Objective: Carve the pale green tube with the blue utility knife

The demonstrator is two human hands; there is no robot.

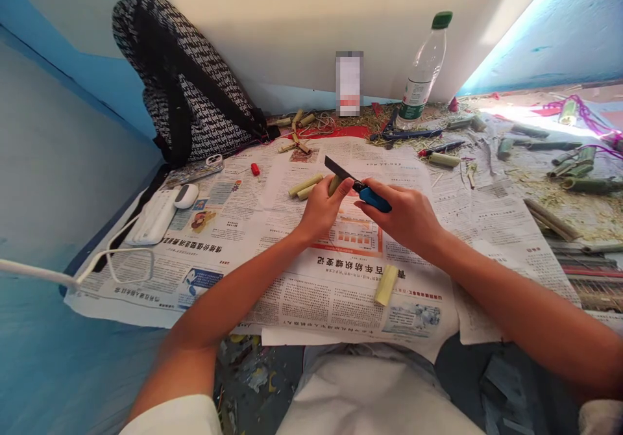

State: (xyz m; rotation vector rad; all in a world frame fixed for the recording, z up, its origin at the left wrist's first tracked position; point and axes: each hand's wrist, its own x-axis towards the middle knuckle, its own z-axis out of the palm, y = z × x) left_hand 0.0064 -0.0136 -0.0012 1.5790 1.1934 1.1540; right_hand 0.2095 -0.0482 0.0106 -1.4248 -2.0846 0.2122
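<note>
My left hand (pixel 324 206) is closed round a short green bamboo piece (pixel 334 185), whose upper end shows above the fingers. My right hand (pixel 402 211) grips the blue handle of a knife (pixel 374 198). Its dark blade points up and to the left, across the top of the bamboo piece and close to my left thumb. Two cut bamboo pieces (pixel 305 186) lie on the newspaper (pixel 272 253) just left of my left hand. Another bamboo piece (pixel 386 285) rests nearer to me, below my right hand.
A clear bottle (pixel 423 78) with a green cap stands at the back, beside dark blue pliers (pixel 406 134). At the left are a patterned bag (pixel 195 84), a white power bank (pixel 153 217) and its cable. Bamboo pieces (pixel 591 185) and shavings cover the right side.
</note>
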